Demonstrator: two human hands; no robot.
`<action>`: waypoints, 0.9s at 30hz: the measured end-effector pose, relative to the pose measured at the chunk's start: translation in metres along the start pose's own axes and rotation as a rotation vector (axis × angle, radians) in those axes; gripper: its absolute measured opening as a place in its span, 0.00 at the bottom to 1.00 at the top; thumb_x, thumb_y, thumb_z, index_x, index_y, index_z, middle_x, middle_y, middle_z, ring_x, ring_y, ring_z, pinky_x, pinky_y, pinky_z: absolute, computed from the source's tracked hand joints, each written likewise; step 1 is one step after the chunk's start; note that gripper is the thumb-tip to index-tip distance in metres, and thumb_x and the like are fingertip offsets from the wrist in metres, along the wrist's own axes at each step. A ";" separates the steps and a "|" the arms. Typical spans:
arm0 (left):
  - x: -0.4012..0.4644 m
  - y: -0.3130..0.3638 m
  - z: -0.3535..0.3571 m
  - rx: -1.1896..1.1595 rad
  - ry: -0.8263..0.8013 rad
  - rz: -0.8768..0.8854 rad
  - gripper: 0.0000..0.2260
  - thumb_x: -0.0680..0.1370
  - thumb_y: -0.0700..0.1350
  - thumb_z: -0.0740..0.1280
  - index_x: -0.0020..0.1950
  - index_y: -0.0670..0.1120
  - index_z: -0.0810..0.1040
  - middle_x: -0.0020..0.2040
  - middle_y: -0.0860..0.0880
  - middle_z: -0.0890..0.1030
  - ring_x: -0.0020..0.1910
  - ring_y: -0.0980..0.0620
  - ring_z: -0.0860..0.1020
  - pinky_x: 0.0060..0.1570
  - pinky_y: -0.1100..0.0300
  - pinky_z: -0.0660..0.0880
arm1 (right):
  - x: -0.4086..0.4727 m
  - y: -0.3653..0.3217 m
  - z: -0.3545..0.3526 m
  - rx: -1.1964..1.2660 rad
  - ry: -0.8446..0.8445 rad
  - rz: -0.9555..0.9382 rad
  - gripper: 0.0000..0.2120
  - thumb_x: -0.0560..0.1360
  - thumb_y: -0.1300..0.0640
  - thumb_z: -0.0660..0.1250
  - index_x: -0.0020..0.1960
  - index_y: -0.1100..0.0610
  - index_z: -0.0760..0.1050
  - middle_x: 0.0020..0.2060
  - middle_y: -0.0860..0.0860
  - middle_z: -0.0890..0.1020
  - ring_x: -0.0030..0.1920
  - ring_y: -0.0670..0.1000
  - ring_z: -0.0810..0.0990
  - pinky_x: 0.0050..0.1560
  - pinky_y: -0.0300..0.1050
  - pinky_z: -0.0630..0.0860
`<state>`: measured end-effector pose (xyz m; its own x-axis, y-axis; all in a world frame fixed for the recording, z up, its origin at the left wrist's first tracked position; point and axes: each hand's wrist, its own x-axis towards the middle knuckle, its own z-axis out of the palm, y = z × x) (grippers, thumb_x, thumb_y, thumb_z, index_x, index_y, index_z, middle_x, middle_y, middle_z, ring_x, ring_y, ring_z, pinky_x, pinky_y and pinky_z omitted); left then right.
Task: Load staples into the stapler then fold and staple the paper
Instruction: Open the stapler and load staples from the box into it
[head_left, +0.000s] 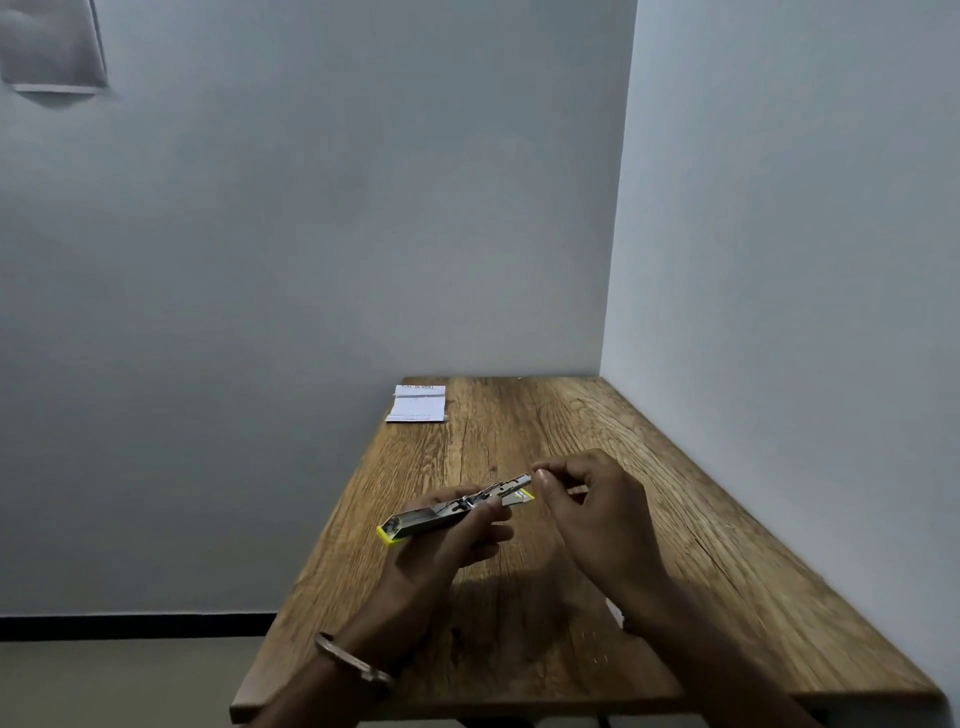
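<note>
Taking the stapler (457, 510) as the landmark, and reading from the left: at the near left of it sits a metal bracelet (353, 662) on the person's left wrist, and from there the left hand (441, 556) rises under the stapler and holds it clear of the wooden table (519, 649), fingers wrapped closed around its middle, thumb on the upper side. The stapler lies slantwise in that grasp, its yellow end pointing left and toward the table's left edge, its metal channel open upward and running right and away. Far beyond it, near the back left corner of the table, lies the folded paper (418, 404), well apart from both hands and untouched. Just right of the stapler's far tip is the right hand (587, 512), its thumb and forefinger drawn narrowly together close beside that tip; whether a strip of staples is pinched between them cannot be told, being too small and blurred. The step in hand looks to be the loading of staples, so the task is judged early, with folding and stapling not yet done. The next move would call for a steady left hand and a fine alignment of the right fingertips with the open channel.
</note>
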<state>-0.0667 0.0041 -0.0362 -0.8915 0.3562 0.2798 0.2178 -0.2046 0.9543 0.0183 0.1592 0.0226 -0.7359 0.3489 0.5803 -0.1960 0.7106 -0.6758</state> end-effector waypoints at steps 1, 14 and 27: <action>0.000 -0.001 -0.001 -0.034 -0.002 -0.011 0.17 0.75 0.52 0.74 0.60 0.47 0.79 0.51 0.45 0.87 0.50 0.45 0.86 0.44 0.60 0.82 | 0.005 0.001 0.001 -0.022 -0.018 -0.003 0.07 0.77 0.58 0.70 0.54 0.55 0.84 0.47 0.48 0.83 0.48 0.44 0.80 0.45 0.35 0.76; 0.001 -0.007 0.001 -0.108 0.010 -0.043 0.08 0.76 0.47 0.73 0.54 0.50 0.83 0.50 0.46 0.87 0.49 0.47 0.86 0.42 0.63 0.81 | 0.016 -0.003 0.018 -0.101 -0.087 -0.021 0.05 0.75 0.58 0.72 0.49 0.55 0.86 0.43 0.47 0.85 0.43 0.41 0.81 0.38 0.24 0.71; 0.002 -0.009 0.000 -0.026 0.000 -0.042 0.11 0.77 0.45 0.71 0.59 0.45 0.82 0.48 0.46 0.88 0.48 0.49 0.86 0.41 0.63 0.80 | 0.015 -0.007 0.031 0.080 -0.129 0.210 0.06 0.73 0.59 0.71 0.37 0.56 0.84 0.33 0.48 0.85 0.36 0.44 0.84 0.37 0.40 0.80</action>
<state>-0.0703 0.0070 -0.0447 -0.8998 0.3647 0.2395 0.1699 -0.2127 0.9622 -0.0121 0.1407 0.0216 -0.8415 0.3992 0.3641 -0.0768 0.5785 -0.8120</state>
